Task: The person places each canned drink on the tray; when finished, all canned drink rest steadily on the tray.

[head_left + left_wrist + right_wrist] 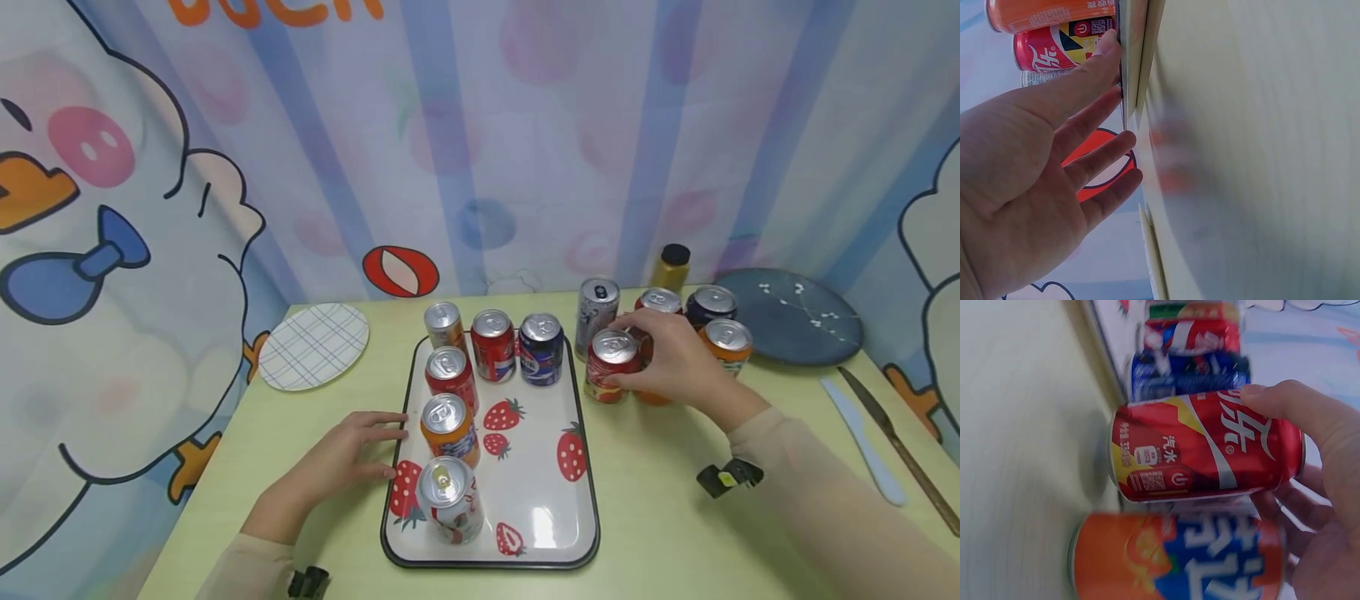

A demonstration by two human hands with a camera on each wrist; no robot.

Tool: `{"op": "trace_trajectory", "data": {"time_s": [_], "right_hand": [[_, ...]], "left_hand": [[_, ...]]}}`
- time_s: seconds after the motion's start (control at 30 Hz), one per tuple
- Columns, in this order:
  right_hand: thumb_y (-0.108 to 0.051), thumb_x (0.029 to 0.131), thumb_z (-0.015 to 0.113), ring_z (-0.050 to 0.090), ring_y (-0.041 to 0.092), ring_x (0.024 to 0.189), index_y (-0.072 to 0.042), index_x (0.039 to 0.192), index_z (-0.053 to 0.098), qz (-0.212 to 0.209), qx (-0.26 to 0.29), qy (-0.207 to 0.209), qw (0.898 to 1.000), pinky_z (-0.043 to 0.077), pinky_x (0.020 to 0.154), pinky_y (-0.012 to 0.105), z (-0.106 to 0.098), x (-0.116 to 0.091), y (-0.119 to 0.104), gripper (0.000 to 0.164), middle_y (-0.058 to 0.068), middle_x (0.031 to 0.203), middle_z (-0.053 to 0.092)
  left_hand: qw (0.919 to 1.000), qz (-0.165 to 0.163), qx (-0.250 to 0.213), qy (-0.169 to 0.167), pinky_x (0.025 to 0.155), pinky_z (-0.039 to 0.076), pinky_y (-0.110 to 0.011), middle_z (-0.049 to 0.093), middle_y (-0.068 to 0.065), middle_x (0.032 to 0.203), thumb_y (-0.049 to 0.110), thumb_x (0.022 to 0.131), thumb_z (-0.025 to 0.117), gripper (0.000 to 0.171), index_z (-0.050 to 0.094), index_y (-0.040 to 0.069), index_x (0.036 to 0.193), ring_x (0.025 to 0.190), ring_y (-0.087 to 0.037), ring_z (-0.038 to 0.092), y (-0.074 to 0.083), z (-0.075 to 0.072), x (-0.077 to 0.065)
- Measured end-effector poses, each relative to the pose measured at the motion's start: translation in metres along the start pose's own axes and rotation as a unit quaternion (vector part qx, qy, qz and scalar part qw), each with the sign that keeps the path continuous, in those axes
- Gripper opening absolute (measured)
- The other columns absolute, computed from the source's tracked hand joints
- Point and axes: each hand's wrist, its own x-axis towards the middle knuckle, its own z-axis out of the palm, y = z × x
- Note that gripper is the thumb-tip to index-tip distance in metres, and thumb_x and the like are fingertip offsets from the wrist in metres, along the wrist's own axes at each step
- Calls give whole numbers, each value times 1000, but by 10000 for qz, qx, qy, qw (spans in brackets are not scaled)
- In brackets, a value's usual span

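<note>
My right hand grips a red Coca-Cola can just right of the tray, thumb on one side and fingers on the other. In the right wrist view the red can leans slightly, beside an orange Fanta can. My left hand is at the left edge of the strawberry-print tray, its fingers spread and loosely extended. On the tray, a white can, an orange can and a red can line the left side; a small can, a red can and a blue Pepsi can stand at the back.
Behind my right hand are a tall grey can, a dark can, an orange can and a black-capped bottle. A dark blue plate, a white knife and a brown-handled knife lie right. A checked plate lies left.
</note>
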Motion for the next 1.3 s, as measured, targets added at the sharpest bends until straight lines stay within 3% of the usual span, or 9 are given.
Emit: {"op": "trace_trajectory", "data": {"time_s": [0.13,0.33,0.63,0.97,1.3], "right_hand": [[-26,66,99,64,24,83,-11,121,68,116,329,227,9991,56,67,35,1,-4,-17,65,6,111,72],[-22,67,99,66,27,109,-9,124,67,131,884,303,9955,58,92,50,15,-4,-53,67,9,122,71],[-23,66,99,68,22,107,-10,122,68,-265,1193,241,9922,61,92,41,60,12,-92,66,6,120,70],[-30,69,97,68,26,116,-8,126,67,25,670,282,9974,59,99,40,88,27,-110,68,9,126,69],[-31,71,96,67,26,119,-9,127,68,288,769,352,9960,58,103,42,100,28,-113,67,9,128,70]], "left_hand": [[10000,-73,-39,-6,117,41,-61,57,-5,152,25,82,88,55,71,15,134,144,-38,46,1,0,1],[9999,-96,-45,-9,117,41,-61,56,-5,152,24,82,88,55,71,14,133,144,-38,46,0,1,0],[9999,-139,-27,-48,118,39,-61,56,-4,153,24,82,87,55,71,14,134,145,-37,45,1,0,1],[10000,-93,-22,-27,117,40,-62,56,-5,153,25,83,87,54,71,14,134,144,-38,46,1,1,2],[9999,-52,80,-52,117,40,-62,57,-6,152,26,83,87,53,71,14,132,142,-39,47,0,1,3]]}}
